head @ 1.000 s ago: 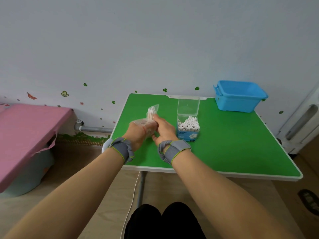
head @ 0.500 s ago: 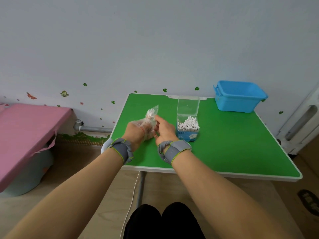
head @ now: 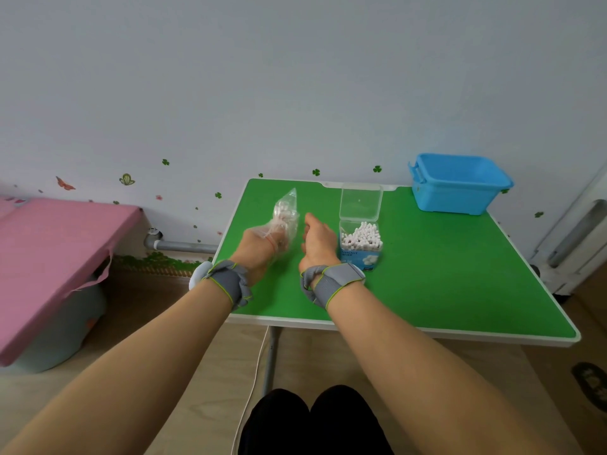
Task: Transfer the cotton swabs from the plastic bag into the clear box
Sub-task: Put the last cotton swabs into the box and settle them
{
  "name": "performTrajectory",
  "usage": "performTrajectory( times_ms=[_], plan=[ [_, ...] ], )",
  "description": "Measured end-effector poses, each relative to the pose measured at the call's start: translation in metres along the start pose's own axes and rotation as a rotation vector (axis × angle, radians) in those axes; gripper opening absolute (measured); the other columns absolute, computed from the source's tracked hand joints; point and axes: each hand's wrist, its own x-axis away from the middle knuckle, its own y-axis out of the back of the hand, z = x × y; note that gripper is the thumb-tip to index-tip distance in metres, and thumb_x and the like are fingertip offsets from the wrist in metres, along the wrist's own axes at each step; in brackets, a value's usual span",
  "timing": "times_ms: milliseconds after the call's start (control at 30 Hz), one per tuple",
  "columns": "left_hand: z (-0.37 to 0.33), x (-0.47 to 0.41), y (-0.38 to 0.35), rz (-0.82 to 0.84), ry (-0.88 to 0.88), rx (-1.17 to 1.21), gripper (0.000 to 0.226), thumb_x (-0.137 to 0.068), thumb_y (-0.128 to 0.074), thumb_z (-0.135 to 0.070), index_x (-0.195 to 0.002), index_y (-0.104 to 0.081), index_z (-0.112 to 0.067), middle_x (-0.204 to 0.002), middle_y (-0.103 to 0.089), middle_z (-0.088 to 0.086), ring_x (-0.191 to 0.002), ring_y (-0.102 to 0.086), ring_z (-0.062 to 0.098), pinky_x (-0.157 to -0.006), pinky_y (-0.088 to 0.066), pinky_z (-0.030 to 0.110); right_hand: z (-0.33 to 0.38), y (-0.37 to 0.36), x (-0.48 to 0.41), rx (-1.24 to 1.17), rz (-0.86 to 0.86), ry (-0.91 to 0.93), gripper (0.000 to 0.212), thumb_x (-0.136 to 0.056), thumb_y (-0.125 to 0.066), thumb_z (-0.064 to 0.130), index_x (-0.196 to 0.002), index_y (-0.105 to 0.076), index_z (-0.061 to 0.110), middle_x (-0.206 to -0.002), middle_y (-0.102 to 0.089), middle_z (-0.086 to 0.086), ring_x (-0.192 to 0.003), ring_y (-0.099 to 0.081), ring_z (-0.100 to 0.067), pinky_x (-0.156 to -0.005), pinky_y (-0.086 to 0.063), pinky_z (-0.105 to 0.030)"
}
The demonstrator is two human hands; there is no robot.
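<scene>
Left grip (head: 259,244) on one plastic bag (head: 286,210)

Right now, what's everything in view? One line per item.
table: 1, green top with white rim, centre.
clear box: 1, transparent with blue label, on the table's middle, lid up.
plastic bag: 1, clear, held above the table's left part.
cotton swabs: many, white, upright in the clear box; a few more in the plastic bag.
blue bin: 1, blue, table's far right corner.
pink surface: 1, pink, left of the table.
pipe: 1, grey, along the wall's foot.
cable: 1, white, under the table.
wrist bands: 2, grey with green trim, one per wrist.
left hand: grips the plastic bag.
right hand: beside the bag, not touching it; fingers hidden.
</scene>
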Motion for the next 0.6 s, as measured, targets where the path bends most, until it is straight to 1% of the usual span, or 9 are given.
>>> performTrajectory(
  times_ms=[67, 133, 167, 233, 300, 400, 433, 533, 600],
  plan=[
    [-0.002, 0.0, 0.0, -0.01, 0.048, 0.067, 0.026, -0.086, -0.046, 0.002, -0.063, -0.05, -0.007, -0.064, -0.044, 0.009, -0.056, -0.036, 0.017, -0.049, -0.032, 0.023, -0.003, -0.002, -0.003, -0.019, -0.024, -0.051, 0.013, -0.094, -0.051, 0.018, -0.084, -0.05, 0.01, -0.064, -0.03, 0.0, -0.055, -0.027, -0.012, -0.053, -0.025, -0.024],
    [-0.005, 0.0, -0.001, 0.009, 0.124, 0.231, 0.019, -0.087, -0.046, 0.002, -0.072, -0.053, -0.007, -0.065, -0.044, 0.007, -0.055, -0.037, 0.014, -0.044, -0.033, 0.019, -0.005, -0.002, -0.003, -0.031, -0.025, -0.129, 0.01, -0.094, -0.051, 0.02, -0.091, -0.049, 0.011, -0.067, -0.036, -0.001, -0.056, -0.033, -0.012, -0.052, -0.028, -0.025],
    [-0.007, 0.0, -0.001, 0.022, 0.154, 0.315, 0.017, -0.088, -0.046, 0.002, -0.076, -0.054, -0.007, -0.066, -0.045, 0.006, -0.055, -0.039, 0.013, -0.044, -0.034, 0.018, -0.007, -0.002, -0.004, -0.047, -0.005, -0.17, 0.013, -0.095, -0.051, 0.02, -0.091, -0.052, 0.008, -0.068, -0.041, -0.002, -0.058, -0.039, -0.013, -0.054, -0.032, -0.025],
    [-0.009, -0.001, -0.002, 0.072, 0.205, 0.457, 0.016, -0.09, -0.044, 0.001, -0.081, -0.055, -0.006, -0.069, -0.049, 0.005, -0.054, -0.045, 0.012, -0.051, -0.04, 0.02, -0.008, -0.003, -0.003, -0.114, 0.057, -0.236, 0.019, -0.095, -0.051, 0.017, -0.079, -0.052, 0.005, -0.069, -0.05, -0.007, -0.057, -0.048, -0.016, -0.054, -0.039, -0.027],
    [-0.01, -0.001, -0.002, 0.149, 0.247, 0.56, 0.016, -0.093, -0.043, -0.001, -0.085, -0.057, -0.004, -0.071, -0.054, 0.007, -0.055, -0.053, 0.012, -0.054, -0.047, 0.022, -0.01, -0.003, -0.004, -0.137, 0.077, -0.245, 0.018, -0.091, -0.053, 0.007, -0.073, -0.055, 0.005, -0.074, -0.057, -0.011, -0.057, -0.052, -0.019, -0.052, -0.043, -0.029],
    [-0.01, -0.001, 0.0, 0.204, 0.234, 0.509, 0.017, -0.093, -0.043, -0.002, -0.087, -0.059, -0.003, -0.071, -0.057, 0.007, -0.056, -0.054, 0.012, -0.053, -0.05, 0.021, -0.01, -0.003, -0.01, -0.116, 0.058, -0.194, 0.011, -0.088, -0.055, 0.0, -0.079, -0.061, 0.001, -0.097, -0.065, -0.022, -0.065, -0.056, -0.023, -0.056, -0.045, -0.03],
    [-0.01, -0.001, 0.001, 0.213, 0.225, 0.487, 0.017, -0.094, -0.042, -0.002, -0.089, -0.059, -0.003, -0.07, -0.057, 0.006, -0.055, -0.053, 0.012, -0.054, -0.049, 0.022, -0.009, -0.002, -0.012, -0.117, 0.064, -0.184, 0.009, -0.089, -0.055, 0.002, -0.088, -0.064, -0.001, -0.106, -0.066, -0.023, -0.068, -0.058, -0.023, -0.056, -0.046, -0.031],
    [-0.013, 0.0, 0.002, 0.226, 0.234, 0.504, 0.018, -0.095, -0.037, -0.002, -0.09, -0.055, -0.002, -0.065, -0.054, 0.005, -0.053, -0.051, 0.011, -0.054, -0.046, 0.021, -0.007, -0.002, -0.014, -0.163, 0.102, -0.228, 0.034, -0.093, -0.053, 0.022, -0.116, -0.061, -0.003, -0.119, -0.065, -0.018, -0.076, -0.06, -0.024, -0.063, -0.048, -0.03],
    [-0.014, 0.002, 0.002, 0.225, 0.258, 0.558, 0.017, -0.095, -0.037, 0.0, -0.096, -0.054, 0.0, -0.074, -0.053, 0.007, -0.058, -0.048, 0.011, -0.051, -0.045, 0.018, -0.007, -0.003, -0.015, -0.201, 0.137, -0.272, 0.035, -0.095, -0.052, 0.03, -0.114, -0.059, 0.002, -0.122, -0.064, -0.015, -0.086, -0.062, -0.025, -0.08, -0.052, -0.035]
  ],
)
